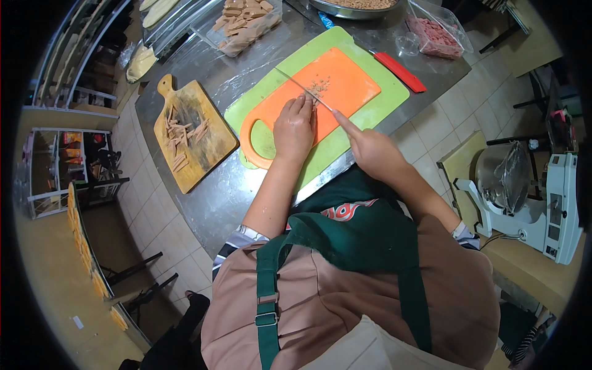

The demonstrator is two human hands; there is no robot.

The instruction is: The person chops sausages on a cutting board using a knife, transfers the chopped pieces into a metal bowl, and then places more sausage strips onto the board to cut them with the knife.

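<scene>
An orange cutting board [348, 77] lies on a larger green board [385, 92]. My right hand [375, 151] is closed round the handle of a knife [302, 87], index finger stretched along it, the blade pointing to the upper left over the orange board. Small chopped brown pieces [319, 85] lie beside the blade. My left hand [294, 126] rests on the orange board close to the blade, fingers together and bent; what is under its fingertips is too small to make out. A wooden board [206, 148] at the left bears brown strips [179, 134].
On the metal table [213, 216] stand a clear container of brown pieces [243, 21], a metal bowl [357, 11] and a clear container of pink pieces [435, 37]. A red-handled tool [401, 72] lies at the green board's right edge. A white mixer [524, 203] stands far right.
</scene>
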